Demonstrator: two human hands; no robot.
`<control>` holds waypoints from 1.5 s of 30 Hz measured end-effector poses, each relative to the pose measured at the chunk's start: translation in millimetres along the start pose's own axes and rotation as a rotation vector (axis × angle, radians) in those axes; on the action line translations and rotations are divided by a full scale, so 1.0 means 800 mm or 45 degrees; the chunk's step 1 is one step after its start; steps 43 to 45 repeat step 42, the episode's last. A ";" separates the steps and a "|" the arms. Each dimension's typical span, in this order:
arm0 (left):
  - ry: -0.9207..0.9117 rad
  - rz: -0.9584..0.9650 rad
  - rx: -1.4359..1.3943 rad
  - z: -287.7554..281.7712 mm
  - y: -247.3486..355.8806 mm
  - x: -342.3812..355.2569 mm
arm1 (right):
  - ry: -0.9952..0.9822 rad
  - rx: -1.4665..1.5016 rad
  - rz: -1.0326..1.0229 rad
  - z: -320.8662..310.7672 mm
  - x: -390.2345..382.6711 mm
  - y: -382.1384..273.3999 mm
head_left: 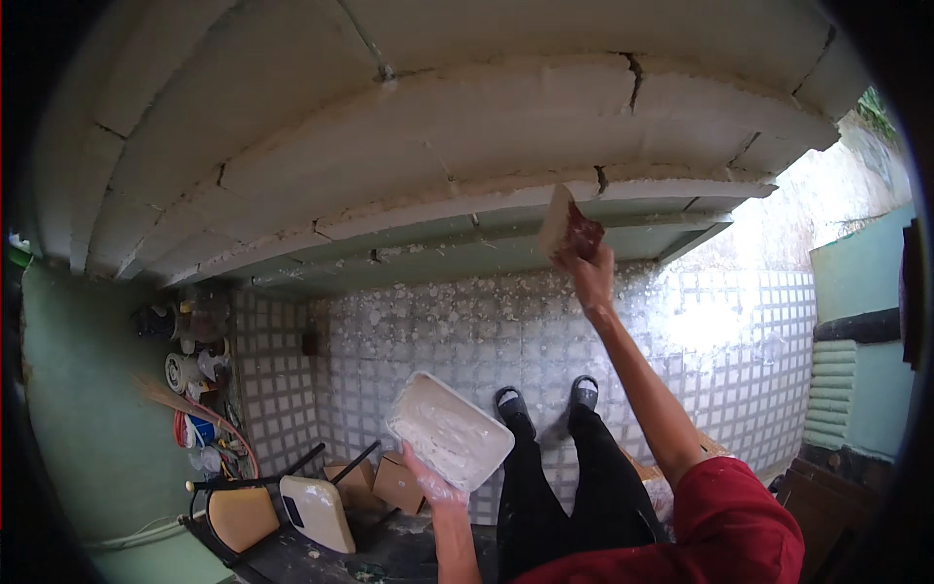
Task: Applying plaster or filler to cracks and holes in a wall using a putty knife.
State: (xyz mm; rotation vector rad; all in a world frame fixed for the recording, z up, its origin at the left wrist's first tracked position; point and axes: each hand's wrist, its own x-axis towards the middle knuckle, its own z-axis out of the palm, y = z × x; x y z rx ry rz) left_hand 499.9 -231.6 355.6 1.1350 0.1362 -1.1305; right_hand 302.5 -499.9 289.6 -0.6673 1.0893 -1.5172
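My right hand (588,274) is raised on an outstretched arm, closed around the red-brown handle of a plastering trowel (556,222). Its pale, coated blade overlaps the lower ledge of the block wall (506,107); whether it touches cannot be told. Dark cracks and pale joints run between the wall's large blocks. Low in front of me, my left hand (434,483) grips the near left side of a white rectangular tub (501,456), tilted slightly. White, wet-looking plaster (443,428) is smeared over the inside of the tub. White residue also coats my left fingers and wrist.
White splatters dot the tiled floor (409,326) below the wall. Chairs (316,514) and cardboard boxes (397,483) stand at lower left. Buckets, a broom (167,397) and hoses line the left side. Bright light enters at the right, beside a green wall (861,268).
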 end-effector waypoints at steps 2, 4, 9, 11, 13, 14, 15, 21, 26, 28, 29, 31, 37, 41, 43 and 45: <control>-0.011 -0.023 0.018 0.013 0.003 -0.016 | -0.050 -0.411 0.008 -0.069 0.021 0.019; -0.035 -0.017 -0.065 0.016 0.009 -0.029 | 0.122 -0.537 -0.165 -0.082 0.055 0.010; 0.005 0.010 -0.083 0.018 0.012 -0.052 | 0.454 -0.568 -0.775 -0.031 0.135 0.012; 0.046 0.023 -0.071 0.007 0.012 -0.059 | 0.528 -0.661 -0.890 0.002 0.143 0.033; 0.011 0.032 -0.076 -0.005 0.010 -0.061 | 0.601 -0.757 -1.008 0.033 0.136 0.052; 0.024 0.035 -0.067 -0.006 0.012 -0.063 | 0.558 -0.769 -0.811 0.046 0.129 0.059; 0.040 0.036 -0.059 -0.004 0.014 -0.065 | 0.516 -0.778 -0.617 0.059 0.123 0.064; 0.018 0.021 -0.057 -0.006 0.031 -0.055 | 0.365 -0.622 -0.947 0.105 0.105 0.094; -0.049 0.013 -0.071 -0.011 0.058 -0.039 | 0.111 -0.537 -0.550 0.110 0.078 0.086; 0.016 0.033 0.014 -0.008 0.072 -0.032 | 0.036 -0.225 -0.334 0.106 0.046 0.073; 0.024 0.028 -0.007 -0.008 0.076 -0.026 | -0.027 0.085 -0.104 0.101 0.032 0.063; -0.007 -0.020 -0.065 -0.015 0.093 -0.015 | -0.100 0.186 0.112 0.103 -0.010 0.031; -0.092 -0.114 0.001 0.009 0.139 -0.001 | -0.267 0.316 0.637 0.143 -0.170 -0.115; -0.224 -0.103 0.001 0.013 0.175 -0.003 | -0.490 0.124 0.599 0.180 -0.237 -0.148; -0.181 -0.109 -0.026 -0.003 0.175 -0.020 | -0.578 0.024 0.578 0.185 -0.246 -0.159; -0.181 -0.109 -0.026 -0.003 0.175 -0.020 | -0.578 0.024 0.578 0.185 -0.246 -0.159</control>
